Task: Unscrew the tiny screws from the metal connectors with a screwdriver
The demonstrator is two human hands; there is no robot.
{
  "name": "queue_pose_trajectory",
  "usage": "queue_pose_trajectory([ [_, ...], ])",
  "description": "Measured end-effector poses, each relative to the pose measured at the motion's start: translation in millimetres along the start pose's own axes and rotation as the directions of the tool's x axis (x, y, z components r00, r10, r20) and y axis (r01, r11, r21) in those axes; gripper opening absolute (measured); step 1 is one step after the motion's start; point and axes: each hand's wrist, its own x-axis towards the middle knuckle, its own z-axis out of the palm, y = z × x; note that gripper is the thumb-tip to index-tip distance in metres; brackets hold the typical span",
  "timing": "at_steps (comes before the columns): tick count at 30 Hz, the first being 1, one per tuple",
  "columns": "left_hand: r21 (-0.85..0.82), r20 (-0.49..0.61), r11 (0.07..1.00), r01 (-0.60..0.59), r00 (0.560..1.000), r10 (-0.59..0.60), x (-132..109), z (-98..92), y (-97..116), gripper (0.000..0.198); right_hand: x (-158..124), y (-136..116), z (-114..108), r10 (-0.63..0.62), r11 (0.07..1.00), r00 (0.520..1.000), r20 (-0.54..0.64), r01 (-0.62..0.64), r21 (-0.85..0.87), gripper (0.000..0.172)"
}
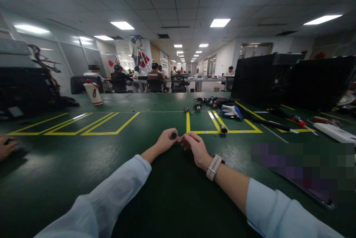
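Observation:
My left hand (165,140) is closed round a small dark cylindrical part (173,135) with a round metal end facing me, held just above the green table (83,164). My right hand (194,146) sits beside it with fingers pinched together at the part's right side; what they pinch is too small to make out. A pale watch (214,167) is on my right wrist. Both forearms wear light blue sleeves.
Yellow tape boxes mark the table. Small cylinders (223,129), (186,110), blue-white gloves (231,111), dark tool parts (211,101) and screwdrivers (302,122) lie ahead and right. Black monitors (264,78) stand at right. A white cup (94,93) stands far left. Another person's hand (7,146) rests at the left edge.

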Motion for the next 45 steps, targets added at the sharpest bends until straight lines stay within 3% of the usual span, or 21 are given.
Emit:
queue_pose_trajectory([
  [4,0.023,-0.004,1.0,0.007,1.0,-0.007,0.0,-0.5,1.0,0.017,0.2,0.5,-0.3,-0.014,1.0,0.999,-0.041,0.014,-0.019,0.016],
  [16,-0.089,-0.002,0.995,0.033,0.999,-0.034,-0.1,0.9,-1.6,0.018,0.2,-1.7,0.9,0.038,0.998,0.999,0.009,-0.038,0.052,0.019],
  [28,-0.043,-0.008,0.998,0.051,0.999,-0.051,0.1,0.1,-1.2,0.013,-0.1,-1.0,1.4,0.038,0.998,0.999,0.003,-0.038,0.049,0.018],
  [39,-0.177,0.022,0.983,0.043,0.999,-0.04,0.5,1.5,-4.3,0.021,4.3,0.1,-3.5,0.103,0.989,0.995,0.004,-0.103,0.106,0.018],
  [45,-0.158,-0.001,0.986,0.051,0.999,-0.052,0.3,1.7,-5.7,0.02,4.1,2.0,-3.2,0.096,0.989,0.995,-0.008,-0.095,0.113,0.018],
])
